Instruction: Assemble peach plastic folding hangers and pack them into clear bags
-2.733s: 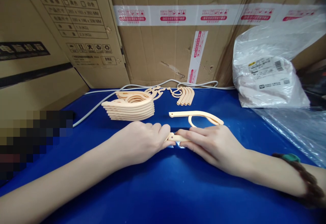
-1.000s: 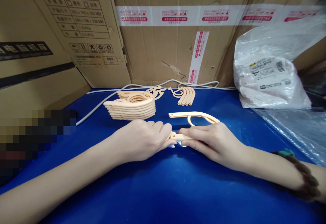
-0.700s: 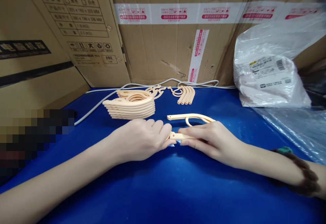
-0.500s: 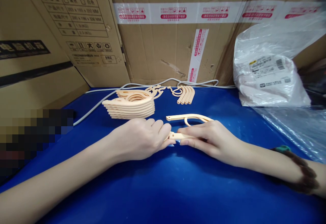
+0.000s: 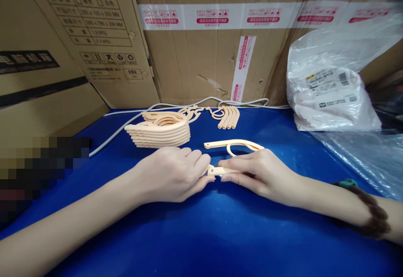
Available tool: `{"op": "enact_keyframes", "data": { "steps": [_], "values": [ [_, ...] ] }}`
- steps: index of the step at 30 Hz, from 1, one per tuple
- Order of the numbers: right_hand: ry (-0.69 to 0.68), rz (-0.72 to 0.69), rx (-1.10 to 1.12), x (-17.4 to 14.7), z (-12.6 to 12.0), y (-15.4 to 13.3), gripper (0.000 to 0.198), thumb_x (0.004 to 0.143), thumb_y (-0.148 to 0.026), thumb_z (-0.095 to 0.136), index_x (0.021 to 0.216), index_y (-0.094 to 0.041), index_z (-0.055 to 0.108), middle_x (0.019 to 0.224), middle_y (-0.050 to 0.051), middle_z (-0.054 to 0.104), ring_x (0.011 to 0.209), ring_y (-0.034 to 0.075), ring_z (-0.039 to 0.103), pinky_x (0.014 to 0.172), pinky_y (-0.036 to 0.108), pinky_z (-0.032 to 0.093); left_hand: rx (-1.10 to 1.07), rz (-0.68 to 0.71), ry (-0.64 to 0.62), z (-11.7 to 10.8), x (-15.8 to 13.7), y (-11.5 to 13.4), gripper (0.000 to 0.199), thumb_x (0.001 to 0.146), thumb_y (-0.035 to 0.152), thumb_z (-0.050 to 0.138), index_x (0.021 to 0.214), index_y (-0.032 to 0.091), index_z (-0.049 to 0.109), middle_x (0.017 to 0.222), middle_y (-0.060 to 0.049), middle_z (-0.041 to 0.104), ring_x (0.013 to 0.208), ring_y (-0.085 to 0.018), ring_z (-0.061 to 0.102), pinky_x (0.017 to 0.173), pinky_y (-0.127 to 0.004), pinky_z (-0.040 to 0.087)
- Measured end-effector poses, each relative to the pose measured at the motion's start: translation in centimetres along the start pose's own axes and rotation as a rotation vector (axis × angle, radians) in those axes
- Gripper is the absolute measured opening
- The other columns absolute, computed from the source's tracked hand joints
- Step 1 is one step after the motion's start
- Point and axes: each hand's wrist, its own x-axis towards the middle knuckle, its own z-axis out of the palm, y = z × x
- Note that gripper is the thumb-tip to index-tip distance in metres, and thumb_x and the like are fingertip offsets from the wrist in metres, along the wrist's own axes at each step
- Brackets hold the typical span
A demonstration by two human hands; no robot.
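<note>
Between my two hands is a cream plastic hanger piece (image 5: 218, 171) with a small hole near its end. My right hand (image 5: 261, 172) pinches it between thumb and fingers. My left hand (image 5: 176, 173) is closed at the other side, gripping a small cream part whose shape is mostly hidden by the fingers. Just behind my right hand shows a curved hanger arm (image 5: 233, 143) with a loop; whether it touches the hand I cannot tell. A stack of similar hanger arms (image 5: 159, 137) stands beyond my left hand.
Hook-shaped cream parts (image 5: 192, 112) and several curved arms (image 5: 230, 117) lie at the back of the blue table (image 5: 201, 235). A white cable (image 5: 119, 133) runs along the rear. Cardboard boxes (image 5: 189, 58) wall the back and left; a plastic bag (image 5: 333, 96) stands right.
The held piece and my left thumb have shifted very slightly. Both hands keep their grip, and the stacks stay where they were; the view has moved a little.
</note>
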Motion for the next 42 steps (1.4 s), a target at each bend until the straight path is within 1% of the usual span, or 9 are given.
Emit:
{"op": "enact_keyframes", "data": {
  "steps": [6,9,12,22,30,34,39,42],
  "values": [
    [0.083,-0.020,-0.164,-0.19,0.59,0.14,0.031,0.100,-0.035,0.043,0.113,-0.020,0.067,0.092,0.002,0.073,0.078,0.015,0.068,0.070,0.024,0.045,-0.192,-0.047,-0.064,0.06,-0.11,-0.14,0.029,0.095,0.027,0.035,0.070,0.019,0.047,0.057,0.002,0.052,0.045,-0.014,0.053,0.041,-0.030,0.029],
    [0.088,-0.010,-0.186,-0.21,0.78,0.12,0.032,0.101,-0.035,0.043,0.114,-0.019,0.067,0.091,0.003,0.073,0.079,0.015,0.069,0.071,0.024,0.047,-0.250,-0.063,-0.074,0.05,-0.21,-0.22,0.028,0.095,0.027,0.036,0.070,0.019,0.047,0.058,0.003,0.053,0.046,-0.013,0.053,0.042,-0.028,0.029],
    [0.073,0.001,-0.191,-0.25,0.76,-0.07,0.032,0.100,-0.035,0.043,0.115,-0.019,0.067,0.091,0.004,0.073,0.079,0.016,0.070,0.073,0.024,0.048,-0.264,-0.072,-0.068,-0.01,-0.27,-0.24,0.027,0.094,0.026,0.036,0.070,0.019,0.047,0.057,0.003,0.054,0.046,-0.012,0.053,0.043,-0.027,0.028],
    [0.037,0.010,-0.212,-0.21,0.61,-0.25,0.033,0.101,-0.035,0.041,0.116,-0.020,0.066,0.089,0.004,0.073,0.078,0.016,0.069,0.069,0.025,0.048,-0.290,-0.108,-0.078,0.00,-0.28,-0.12,0.025,0.091,0.026,0.040,0.068,0.018,0.048,0.055,0.003,0.055,0.045,-0.011,0.051,0.044,-0.026,0.025],
    [0.043,0.013,-0.205,-0.23,0.71,-0.13,0.032,0.101,-0.034,0.042,0.116,-0.020,0.066,0.091,0.004,0.073,0.079,0.016,0.069,0.071,0.024,0.048,-0.381,-0.147,-0.122,-0.03,-0.26,0.05,0.023,0.090,0.024,0.043,0.068,0.019,0.047,0.055,0.005,0.054,0.044,-0.010,0.048,0.045,-0.025,0.024],
    [0.052,0.011,-0.212,-0.34,0.78,-0.09,0.032,0.101,-0.035,0.042,0.114,-0.020,0.066,0.088,0.004,0.073,0.075,0.015,0.068,0.068,0.024,0.046,-0.425,-0.148,-0.145,-0.04,-0.23,0.07,0.022,0.090,0.022,0.043,0.069,0.019,0.047,0.055,0.005,0.054,0.045,-0.010,0.048,0.045,-0.025,0.024],
    [0.029,0.027,-0.194,-0.31,0.66,-0.22,0.032,0.101,-0.035,0.041,0.114,-0.020,0.066,0.090,0.004,0.072,0.077,0.015,0.068,0.069,0.024,0.045,-0.404,-0.139,-0.134,0.06,-0.14,0.03,0.023,0.090,0.022,0.041,0.068,0.019,0.047,0.055,0.005,0.054,0.044,-0.010,0.048,0.045,-0.025,0.024],
    [0.012,0.027,-0.176,-0.17,0.54,-0.24,0.033,0.101,-0.035,0.039,0.111,-0.019,0.066,0.091,0.004,0.072,0.076,0.015,0.067,0.067,0.024,0.044,-0.401,-0.132,-0.140,0.06,-0.19,0.10,0.023,0.091,0.023,0.040,0.069,0.019,0.047,0.055,0.005,0.054,0.044,-0.010,0.048,0.044,-0.025,0.024]
  ]
}}
